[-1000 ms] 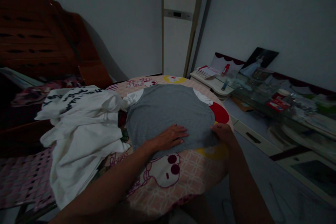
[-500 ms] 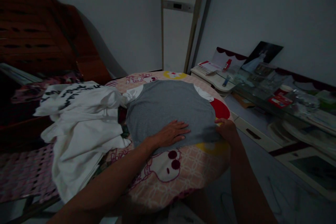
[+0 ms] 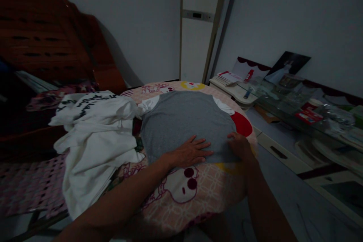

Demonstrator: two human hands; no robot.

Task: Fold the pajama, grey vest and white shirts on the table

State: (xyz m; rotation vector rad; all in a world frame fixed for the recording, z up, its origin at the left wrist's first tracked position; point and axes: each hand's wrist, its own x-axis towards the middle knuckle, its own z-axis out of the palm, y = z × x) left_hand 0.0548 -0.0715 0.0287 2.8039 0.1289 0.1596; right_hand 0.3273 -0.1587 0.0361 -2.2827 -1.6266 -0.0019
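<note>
On the tablecloth (image 3: pixel 212 187), a shirt (image 3: pixel 181 117) stretches toward eleven o'clock from the left hand (image 3: pixel 185 154), fingers spread; right hand (image 3: pixel 239 146) at its four-o'clock edge, pinch unclear

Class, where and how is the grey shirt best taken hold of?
Probably pinch the shirt by its near edge, between the left hand and right hand, coming from the person's side: spread flat, it seems to offer only edges to grip, and that stretch is uncovered.
</note>
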